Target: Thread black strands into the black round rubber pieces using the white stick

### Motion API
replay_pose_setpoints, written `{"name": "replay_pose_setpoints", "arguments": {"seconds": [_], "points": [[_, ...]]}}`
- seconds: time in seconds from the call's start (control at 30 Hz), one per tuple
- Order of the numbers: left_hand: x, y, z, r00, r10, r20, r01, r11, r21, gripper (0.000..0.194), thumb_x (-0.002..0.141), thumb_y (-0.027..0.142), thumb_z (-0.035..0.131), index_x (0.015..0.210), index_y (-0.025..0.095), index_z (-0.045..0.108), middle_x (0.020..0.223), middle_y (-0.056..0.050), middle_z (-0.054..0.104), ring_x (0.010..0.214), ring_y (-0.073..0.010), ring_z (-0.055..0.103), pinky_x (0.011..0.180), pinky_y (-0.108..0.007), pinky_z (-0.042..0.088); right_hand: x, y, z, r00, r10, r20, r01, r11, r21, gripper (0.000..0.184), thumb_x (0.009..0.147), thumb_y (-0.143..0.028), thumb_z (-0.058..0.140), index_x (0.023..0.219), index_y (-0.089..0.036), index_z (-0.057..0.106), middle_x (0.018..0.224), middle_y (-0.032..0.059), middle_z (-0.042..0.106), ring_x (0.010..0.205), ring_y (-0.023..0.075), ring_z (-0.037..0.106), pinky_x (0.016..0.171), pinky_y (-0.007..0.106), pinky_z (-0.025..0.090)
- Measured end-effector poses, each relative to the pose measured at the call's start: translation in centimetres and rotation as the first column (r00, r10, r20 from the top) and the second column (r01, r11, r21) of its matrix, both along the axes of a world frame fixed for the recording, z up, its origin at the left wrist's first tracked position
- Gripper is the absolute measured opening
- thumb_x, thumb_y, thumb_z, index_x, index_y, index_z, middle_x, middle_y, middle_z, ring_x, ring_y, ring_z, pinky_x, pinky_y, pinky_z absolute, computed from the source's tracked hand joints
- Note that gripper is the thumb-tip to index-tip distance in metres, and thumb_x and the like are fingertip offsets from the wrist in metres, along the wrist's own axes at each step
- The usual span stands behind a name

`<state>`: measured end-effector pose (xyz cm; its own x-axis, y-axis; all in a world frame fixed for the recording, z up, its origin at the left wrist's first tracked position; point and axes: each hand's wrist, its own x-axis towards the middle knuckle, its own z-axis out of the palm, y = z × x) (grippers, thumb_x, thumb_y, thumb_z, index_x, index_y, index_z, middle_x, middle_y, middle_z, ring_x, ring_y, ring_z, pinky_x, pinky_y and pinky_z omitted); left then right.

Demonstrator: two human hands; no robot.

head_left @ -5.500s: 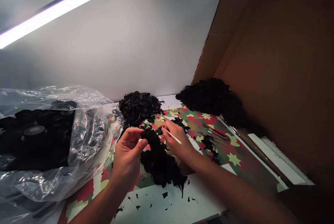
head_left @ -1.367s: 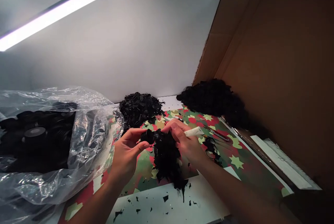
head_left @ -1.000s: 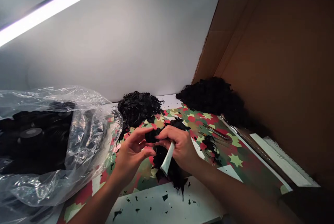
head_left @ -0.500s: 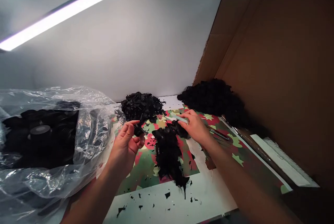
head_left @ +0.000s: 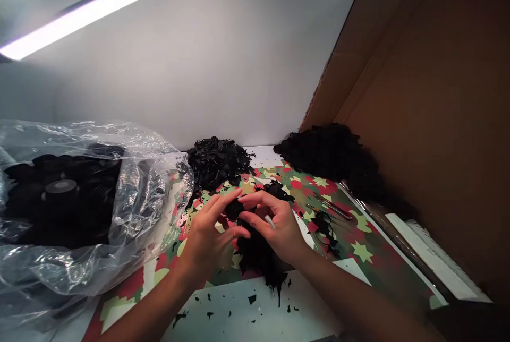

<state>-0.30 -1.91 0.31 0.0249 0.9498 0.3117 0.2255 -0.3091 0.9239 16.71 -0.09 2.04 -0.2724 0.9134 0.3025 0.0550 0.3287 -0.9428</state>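
Note:
My left hand [head_left: 209, 233] curls around a small black piece [head_left: 234, 209], which looks like a dark rounded part, its shape mostly hidden by fingers. My right hand [head_left: 281, 228] meets it from the other side, fingertips at the piece. A pale slim-handled tool [head_left: 270, 221] pokes out of the right hand's grip; its tip is hidden. Below both hands lies a row of dark parts [head_left: 258, 257] on the patterned sheet [head_left: 362, 251]. Behind them rises a heap of black scraps [head_left: 217, 161].
A clear plastic bag [head_left: 139, 209] of black round parts [head_left: 59, 188] lies at left. Another dark heap [head_left: 330, 153] sits by the cardboard wall [head_left: 430, 119]. Tweezers-like metal tools [head_left: 334, 206] and a white strip [head_left: 438, 257] lie right; scraps dot the white sheet [head_left: 239, 321].
My right hand has come left and down from the scraps, bringing the pale tool to my left hand. My left hand has shifted right with the black piece; the hands now meet.

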Motion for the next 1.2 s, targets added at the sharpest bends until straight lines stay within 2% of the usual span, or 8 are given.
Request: {"name": "replay_pose_setpoints", "arguments": {"seconds": [0.1,0.23,0.47,0.63,0.77,1.03,1.13,1.2], "points": [[-0.1,-0.1,0.4,0.988,0.106,-0.115,-0.084,0.980,0.178,0.046,0.078,0.026,0.080,0.122,0.034,0.071,0.103,-0.003,0.070,0.088,-0.0193,0.066,0.081,-0.032,0.054,0.2,0.1,0.2,0.998,-0.005,-0.056,0.002,0.999,-0.053,0.017,0.082,-0.025,0.074,0.099,-0.022,0.074,0.091,0.0029,0.074,0.080,0.0164,0.068,0.072,0.029,0.054],[-0.1,-0.5,1.0,0.990,0.134,-0.043,-0.119,0.959,0.257,0.038,0.078,0.029,0.081,0.115,0.032,0.076,0.104,-0.004,0.072,0.096,-0.0212,0.065,0.083,-0.031,0.052,0.1,-0.2,0.7,0.985,0.017,-0.171,-0.049,0.982,-0.183,0.018,0.080,-0.031,0.077,0.094,-0.021,0.072,0.085,0.0018,0.073,0.078,0.0159,0.068,0.071,0.028,0.054],[0.0,-0.6,1.0,0.980,0.127,0.154,-0.117,0.990,-0.074,0.019,0.076,0.031,0.081,0.095,0.026,0.082,0.083,-0.003,0.078,0.074,-0.0188,0.069,0.069,-0.027,0.055,0.3,0.0,0.5,0.985,0.048,-0.167,-0.090,0.963,-0.254,0.033,0.077,-0.047,0.080,0.091,-0.020,0.067,0.079,0.0008,0.068,0.075,0.0166,0.065,0.069,0.029,0.052],[0.0,-0.2,1.3,0.977,0.107,0.185,-0.069,0.977,-0.204,0.016,0.071,0.032,0.082,0.083,0.021,0.082,0.080,-0.005,0.078,0.073,-0.0201,0.068,0.065,-0.027,0.054,1.2,0.9,0.1,0.984,-0.135,-0.119,0.128,0.990,-0.062,0.050,0.102,-0.052,0.039,0.081,-0.020,0.070,0.096,0.0047,0.064,0.073,0.0144,0.055,0.072,0.029,0.048],[-0.2,0.0,1.5,0.969,0.044,0.244,0.023,0.964,-0.265,0.014,0.070,0.030,0.082,0.080,0.020,0.082,0.077,-0.005,0.077,0.069,-0.0183,0.067,0.065,-0.026,0.054,1.8,0.9,0.5,0.991,-0.117,-0.072,0.123,0.989,0.086,0.063,0.106,-0.052,0.022,0.082,-0.022,0.072,0.091,0.0058,0.062,0.086,0.0194,0.057,0.081,0.033,0.047],[0.0,0.1,1.5,0.972,-0.057,0.227,0.128,0.941,-0.313,0.012,0.072,0.029,0.079,0.071,0.017,0.078,0.065,-0.002,0.069,0.061,-0.0150,0.057,0.059,-0.024,0.045,1.4,0.6,0.9,0.974,-0.049,0.219,0.004,0.980,0.200,0.014,0.097,-0.031,0.058,0.100,-0.023,0.069,0.086,0.0020,0.061,0.078,0.0172,0.057,0.071,0.029,0.045],[0.3,0.0,1.3,0.986,-0.067,0.153,0.114,0.940,-0.321,0.011,0.073,0.029,0.077,0.072,0.018,0.079,0.067,-0.002,0.069,0.063,-0.0161,0.057,0.060,-0.025,0.044,0.8,0.6,0.4,0.977,-0.028,0.211,-0.014,0.981,0.193,0.001,0.088,-0.021,0.067,0.089,-0.022,0.069,0.083,0.0009,0.060,0.077,0.0166,0.056,0.068,0.027,0.043],[0.5,-0.1,1.2,0.990,-0.071,0.120,0.105,0.944,-0.314,0.009,0.074,0.027,0.076,0.074,0.019,0.079,0.069,-0.003,0.070,0.065,-0.0171,0.058,0.061,-0.025,0.044,0.6,0.5,0.1,0.978,-0.027,0.205,-0.011,0.983,0.183,0.009,0.086,-0.014,0.064,0.080,-0.021,0.064,0.081,0.0007,0.060,0.075,0.0161,0.055,0.066,0.027,0.042]]}}
